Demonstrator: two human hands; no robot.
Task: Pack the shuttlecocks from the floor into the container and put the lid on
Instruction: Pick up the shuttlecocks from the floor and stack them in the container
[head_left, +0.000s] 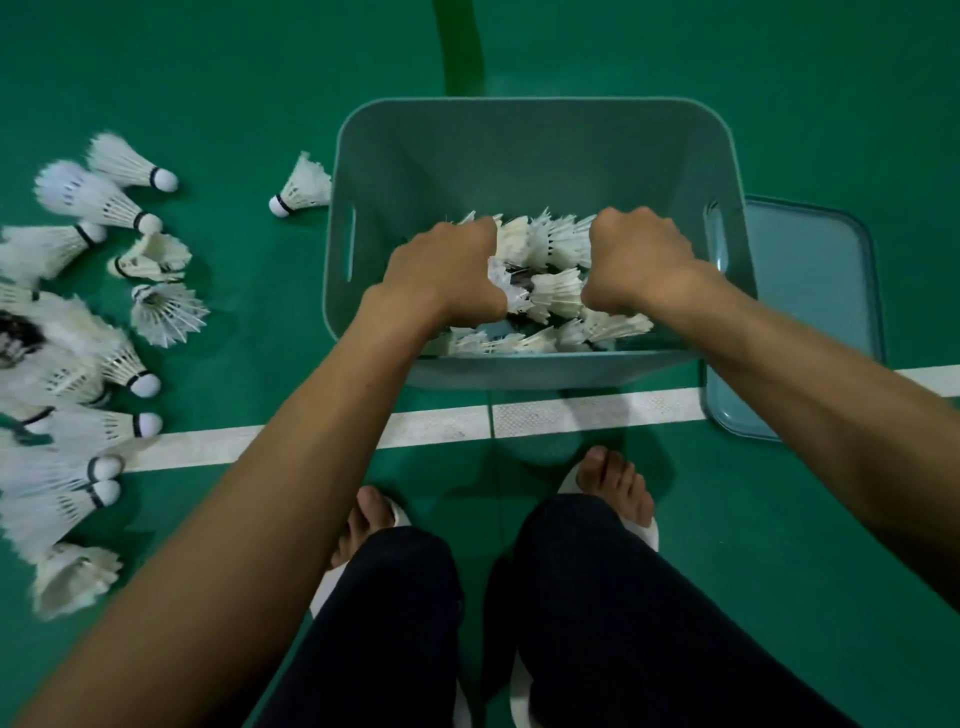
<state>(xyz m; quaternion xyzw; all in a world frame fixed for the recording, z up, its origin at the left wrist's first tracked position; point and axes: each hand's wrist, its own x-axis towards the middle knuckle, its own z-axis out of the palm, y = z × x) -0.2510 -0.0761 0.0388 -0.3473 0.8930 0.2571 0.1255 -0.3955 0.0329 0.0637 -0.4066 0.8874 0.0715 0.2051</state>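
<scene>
Green court floor (208, 78). White line (571, 415) crosses it left to right; darker green stripe (462, 47) runs off at far side. Teal container (519, 371) stands just beyond line. Lid (810, 312) lies flat just right of container, near corner over line. Shuttlecocks (78, 364) heaped and scattered at left, some across line. Lone shuttlecock (301, 187) on its side just beside container's left wall. Feet in white slippers (644, 530) on near side of line.
</scene>
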